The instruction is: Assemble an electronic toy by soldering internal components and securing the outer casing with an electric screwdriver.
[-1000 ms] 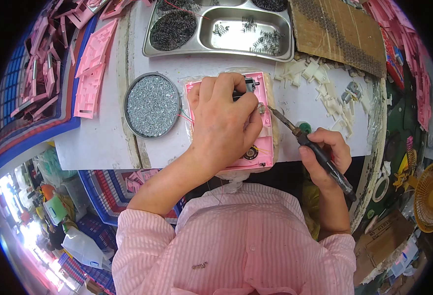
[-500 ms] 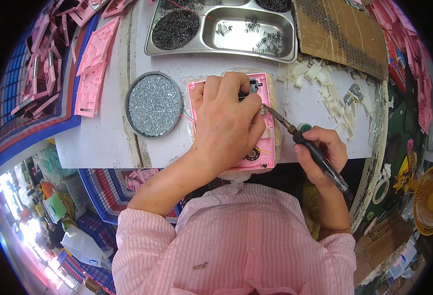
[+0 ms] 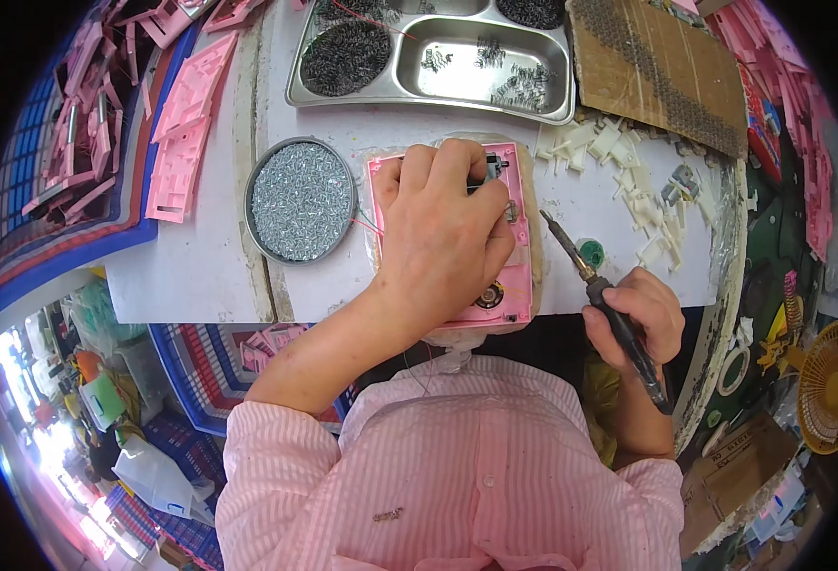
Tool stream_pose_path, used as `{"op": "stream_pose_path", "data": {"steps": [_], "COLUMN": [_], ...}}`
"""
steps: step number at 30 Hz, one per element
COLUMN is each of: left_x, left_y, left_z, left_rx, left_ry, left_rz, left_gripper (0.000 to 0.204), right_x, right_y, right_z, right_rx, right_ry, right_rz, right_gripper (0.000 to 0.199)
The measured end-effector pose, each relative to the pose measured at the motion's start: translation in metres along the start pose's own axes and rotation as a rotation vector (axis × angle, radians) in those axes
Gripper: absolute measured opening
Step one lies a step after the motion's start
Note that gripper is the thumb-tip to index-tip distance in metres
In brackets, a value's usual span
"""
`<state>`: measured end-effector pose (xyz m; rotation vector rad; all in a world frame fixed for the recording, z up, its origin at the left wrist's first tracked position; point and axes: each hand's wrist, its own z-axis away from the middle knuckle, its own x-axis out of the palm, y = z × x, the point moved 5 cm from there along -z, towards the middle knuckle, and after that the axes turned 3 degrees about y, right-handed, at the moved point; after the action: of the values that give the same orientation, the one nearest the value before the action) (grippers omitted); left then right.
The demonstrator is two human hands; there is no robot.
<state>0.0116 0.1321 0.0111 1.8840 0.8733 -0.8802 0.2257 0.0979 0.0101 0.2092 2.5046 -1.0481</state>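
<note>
My left hand (image 3: 445,221) lies over a pink plastic housing (image 3: 521,271), fingers bent down into it; what they press or grip is hidden beneath. The housing holds a small round speaker (image 3: 489,294) near its lower edge and a dark part at its top right corner. A thin red wire leaves it on the left. In my right hand (image 3: 654,319) is a soldering iron (image 3: 623,325) with a black handle, its fingers closed round it. The iron's tip is apart from the housing, just off its right side. A small green pot (image 3: 590,252) sits beside the iron.
A round tin of small screws (image 3: 300,202) stands to the left. Behind is a metal compartment tray (image 3: 428,107) with black springs. White plastic parts (image 3: 628,181) and a cardboard piece (image 3: 662,71) lie right. Pink parts (image 3: 191,133) fill the far left.
My right hand has drawn the soldering iron back from the housing, to the right and toward me. My left hand stays in place on the housing.
</note>
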Motion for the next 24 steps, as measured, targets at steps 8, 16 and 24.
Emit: {"op": "stream_pose_path", "data": {"steps": [8,16,24], "left_x": [-0.042,-0.073,-0.011], "left_y": [-0.018,-0.046,-0.037], "left_z": [0.004,0.018,0.034], "left_rx": [-0.027,0.090,-0.740], "left_ry": [-0.125,-0.229,-0.069], "left_rz": [-0.127,0.058,1.015], "left_gripper": [0.030,0.018,0.007], "right_x": [-0.014,-0.017,0.042], "right_y": [0.004,0.005,0.007], "right_z": [0.002,-0.001,-0.028], "right_rx": [0.065,0.114,0.621], "right_ry": [0.049,0.135,0.141], "right_rz": [0.002,-0.045,-0.429], "right_gripper": [0.036,0.033,0.037]}}
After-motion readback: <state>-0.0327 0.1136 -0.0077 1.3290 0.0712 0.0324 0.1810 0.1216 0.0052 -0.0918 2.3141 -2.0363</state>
